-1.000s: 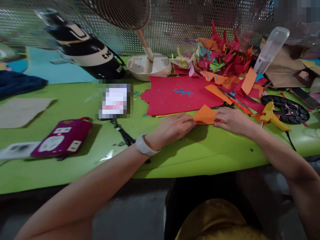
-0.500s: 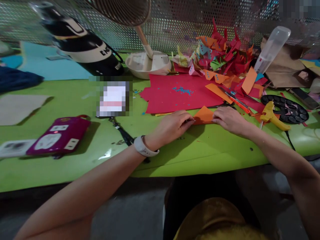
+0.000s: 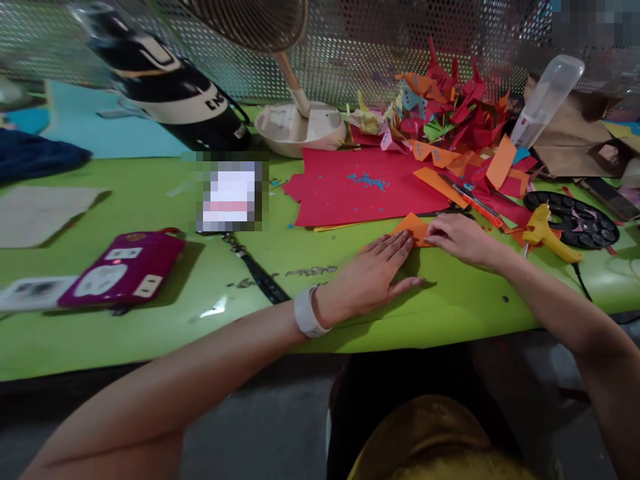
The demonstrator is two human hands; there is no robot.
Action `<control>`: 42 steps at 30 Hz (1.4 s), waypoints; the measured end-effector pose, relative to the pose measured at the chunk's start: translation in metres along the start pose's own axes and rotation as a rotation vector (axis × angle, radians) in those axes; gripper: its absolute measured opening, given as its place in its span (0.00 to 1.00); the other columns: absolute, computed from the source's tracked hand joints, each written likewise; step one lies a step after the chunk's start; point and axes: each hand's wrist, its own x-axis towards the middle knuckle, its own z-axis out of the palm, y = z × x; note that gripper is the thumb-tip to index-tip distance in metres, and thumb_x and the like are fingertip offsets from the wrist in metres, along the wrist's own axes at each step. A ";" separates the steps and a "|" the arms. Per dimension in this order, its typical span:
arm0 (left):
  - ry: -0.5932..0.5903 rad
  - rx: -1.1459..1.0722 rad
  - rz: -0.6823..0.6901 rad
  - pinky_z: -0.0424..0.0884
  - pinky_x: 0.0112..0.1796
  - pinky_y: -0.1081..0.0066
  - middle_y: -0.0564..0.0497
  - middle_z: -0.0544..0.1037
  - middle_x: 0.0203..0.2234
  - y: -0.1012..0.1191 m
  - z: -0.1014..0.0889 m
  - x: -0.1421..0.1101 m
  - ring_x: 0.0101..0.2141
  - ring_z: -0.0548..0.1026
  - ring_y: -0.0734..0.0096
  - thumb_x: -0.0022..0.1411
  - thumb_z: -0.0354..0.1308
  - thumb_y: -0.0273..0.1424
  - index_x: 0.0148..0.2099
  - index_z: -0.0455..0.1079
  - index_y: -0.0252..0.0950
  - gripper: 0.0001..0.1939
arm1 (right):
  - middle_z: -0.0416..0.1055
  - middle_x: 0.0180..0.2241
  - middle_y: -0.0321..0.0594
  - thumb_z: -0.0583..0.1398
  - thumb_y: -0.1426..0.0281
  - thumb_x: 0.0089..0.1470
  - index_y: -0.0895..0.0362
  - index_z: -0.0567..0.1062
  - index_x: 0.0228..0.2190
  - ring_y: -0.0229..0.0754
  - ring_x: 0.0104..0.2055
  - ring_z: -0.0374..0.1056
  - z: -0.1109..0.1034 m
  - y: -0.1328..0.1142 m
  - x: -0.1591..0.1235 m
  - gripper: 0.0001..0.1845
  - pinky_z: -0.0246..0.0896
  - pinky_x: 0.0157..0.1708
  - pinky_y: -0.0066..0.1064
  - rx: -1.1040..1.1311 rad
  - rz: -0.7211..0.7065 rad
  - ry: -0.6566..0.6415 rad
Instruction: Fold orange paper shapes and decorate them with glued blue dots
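A folded piece of orange paper (image 3: 413, 225) lies on the green table between my hands, its peak pointing away from me. My left hand (image 3: 367, 273) rests flat with fingers stretched, their tips on the paper's left part and the thumb apart on the table. At the paper's right corner, my right hand (image 3: 457, 239) pinches the edge with thumb and fingers. Just beyond lies a red sheet (image 3: 330, 193) with small blue bits scattered on it. An orange utility knife (image 3: 477, 205) lies past my right hand.
Folded paper pieces (image 3: 450, 100) are heaped at the back right. A yellow glue gun (image 3: 545, 230) and a black round tray (image 3: 595, 223) stand to the right. Leftward are a phone (image 3: 230, 197), a purple power strip (image 3: 125, 267), a black bottle (image 3: 185, 100) and a fan base (image 3: 310, 127).
My left hand has let go of its pinch on the paper's left corner and spread flat over it, shifting nearer me. My right hand stays at the right corner.
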 end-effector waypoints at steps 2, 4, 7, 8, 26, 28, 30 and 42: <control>-0.009 -0.018 -0.004 0.54 0.64 0.57 0.34 0.59 0.66 0.000 -0.001 0.000 0.66 0.57 0.54 0.69 0.34 0.55 0.68 0.54 0.25 0.42 | 0.75 0.36 0.44 0.57 0.69 0.61 0.58 0.75 0.35 0.43 0.40 0.69 0.000 0.001 0.000 0.08 0.58 0.40 0.33 0.028 0.009 0.004; -0.013 -0.029 -0.004 0.53 0.64 0.57 0.33 0.59 0.66 -0.001 -0.001 0.000 0.66 0.57 0.54 0.69 0.34 0.55 0.68 0.54 0.25 0.42 | 0.75 0.36 0.44 0.57 0.69 0.61 0.58 0.75 0.35 0.43 0.39 0.69 0.000 0.002 -0.001 0.08 0.57 0.40 0.32 0.052 0.014 0.012; -0.015 -0.034 0.000 0.53 0.64 0.57 0.33 0.59 0.66 -0.001 0.000 0.000 0.66 0.56 0.55 0.69 0.35 0.55 0.68 0.54 0.25 0.42 | 0.75 0.36 0.43 0.57 0.67 0.61 0.58 0.75 0.34 0.43 0.39 0.68 -0.002 0.003 -0.003 0.09 0.57 0.39 0.32 0.067 0.016 -0.010; -0.016 -0.032 -0.002 0.53 0.64 0.57 0.34 0.58 0.66 -0.001 0.000 0.000 0.66 0.56 0.55 0.69 0.35 0.56 0.68 0.54 0.26 0.42 | 0.75 0.36 0.43 0.57 0.66 0.61 0.58 0.75 0.34 0.43 0.38 0.68 -0.003 0.003 -0.003 0.09 0.56 0.39 0.32 0.069 0.017 -0.023; -0.028 0.015 0.016 0.54 0.64 0.55 0.33 0.56 0.67 -0.004 0.003 -0.002 0.67 0.55 0.53 0.68 0.34 0.57 0.69 0.52 0.26 0.44 | 0.76 0.31 0.42 0.57 0.66 0.59 0.57 0.77 0.29 0.43 0.34 0.69 -0.037 0.016 -0.018 0.12 0.54 0.30 0.32 -0.134 0.257 -0.126; -0.010 0.016 0.019 0.55 0.64 0.55 0.34 0.56 0.67 -0.005 0.004 -0.002 0.66 0.56 0.53 0.68 0.35 0.57 0.69 0.53 0.26 0.43 | 0.76 0.33 0.44 0.55 0.66 0.62 0.58 0.77 0.29 0.46 0.37 0.70 -0.040 0.008 -0.020 0.15 0.57 0.33 0.33 -0.174 0.288 0.000; 0.008 0.015 0.026 0.55 0.64 0.56 0.34 0.58 0.66 -0.005 0.006 -0.003 0.66 0.56 0.53 0.68 0.37 0.57 0.69 0.54 0.26 0.43 | 0.77 0.39 0.47 0.52 0.66 0.64 0.59 0.78 0.36 0.48 0.43 0.71 -0.036 -0.005 -0.021 0.17 0.62 0.40 0.36 -0.160 0.258 0.170; -0.018 0.053 0.084 0.54 0.64 0.54 0.31 0.56 0.67 -0.016 0.013 -0.006 0.67 0.55 0.52 0.69 0.36 0.54 0.70 0.50 0.24 0.42 | 0.51 0.67 0.56 0.49 0.42 0.59 0.67 0.58 0.65 0.57 0.70 0.46 0.039 -0.049 -0.032 0.48 0.42 0.69 0.46 -0.116 0.025 -0.045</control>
